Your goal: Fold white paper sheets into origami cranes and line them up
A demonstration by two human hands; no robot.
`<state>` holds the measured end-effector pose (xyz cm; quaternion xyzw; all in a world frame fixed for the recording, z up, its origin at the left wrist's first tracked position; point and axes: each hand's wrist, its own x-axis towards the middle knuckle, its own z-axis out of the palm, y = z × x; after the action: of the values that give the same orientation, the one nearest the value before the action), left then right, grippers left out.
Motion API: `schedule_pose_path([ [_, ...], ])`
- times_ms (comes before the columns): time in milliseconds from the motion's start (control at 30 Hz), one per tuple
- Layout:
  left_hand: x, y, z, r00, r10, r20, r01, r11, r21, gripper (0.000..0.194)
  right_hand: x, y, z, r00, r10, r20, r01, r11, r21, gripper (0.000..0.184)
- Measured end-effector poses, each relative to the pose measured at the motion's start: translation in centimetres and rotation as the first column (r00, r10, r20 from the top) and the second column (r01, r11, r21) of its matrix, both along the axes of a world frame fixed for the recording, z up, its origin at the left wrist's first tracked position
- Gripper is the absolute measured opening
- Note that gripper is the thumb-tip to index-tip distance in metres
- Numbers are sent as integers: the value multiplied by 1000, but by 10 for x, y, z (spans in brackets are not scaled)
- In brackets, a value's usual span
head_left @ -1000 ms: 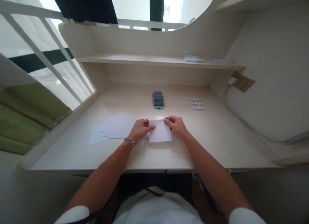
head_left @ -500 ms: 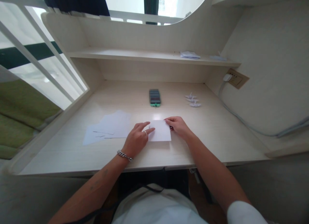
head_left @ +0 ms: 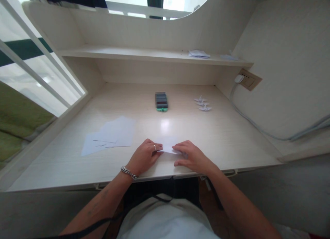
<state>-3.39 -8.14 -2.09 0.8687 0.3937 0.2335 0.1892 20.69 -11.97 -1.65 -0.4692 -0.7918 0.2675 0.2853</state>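
A small sheet of white paper (head_left: pixel 168 149) stands low and partly tilted near the desk's front edge, seen almost edge-on. My left hand (head_left: pixel 145 156), with a ring and a chain bracelet, pinches its left end between fingers and thumb. At the paper's right end, the fingertips of my right hand (head_left: pixel 194 158) touch it from above. The right thumb is apart from those fingers, lower on the desk side, so this hand is open. The fingers cover both ends of the paper.
Overlapping white sheets (head_left: pixel 113 132) and thin strips lie to the left. A phone-like device (head_left: pixel 161 101) with a green end is at the back. Several folded paper cranes (head_left: pixel 203 104) sit right of it. Folded papers (head_left: pixel 199 54) rest on the shelf; a cable (head_left: pixel 247 118) runs along the right wall.
The paper went from lying flat and square to a narrow, tilted edge-on shape. Both hands moved nearer the desk's front; the left now pinches the paper, while the right thumb has come away.
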Motion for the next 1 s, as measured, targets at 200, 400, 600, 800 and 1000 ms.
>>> schedule_pose_path([
  [200,3,0,9,994,112,8,-110,985,-136,21,-10,6,-13,985,-167,-45,166,986,-22,20],
  [400,13,9,18,954,288,-85,-300,929,-217,39,-19,22,-5,937,-349,27,348,923,-163,21],
  [600,22,14,16,889,458,-31,-440,832,-338,29,-29,30,1,842,-528,112,538,807,-243,28],
  [800,23,16,18,841,530,-108,-531,769,-355,34,-34,32,4,785,-583,212,620,747,-240,34],
  [1000,28,21,21,806,550,-219,-591,721,-362,33,-35,34,7,759,-588,280,649,720,-245,20],
])
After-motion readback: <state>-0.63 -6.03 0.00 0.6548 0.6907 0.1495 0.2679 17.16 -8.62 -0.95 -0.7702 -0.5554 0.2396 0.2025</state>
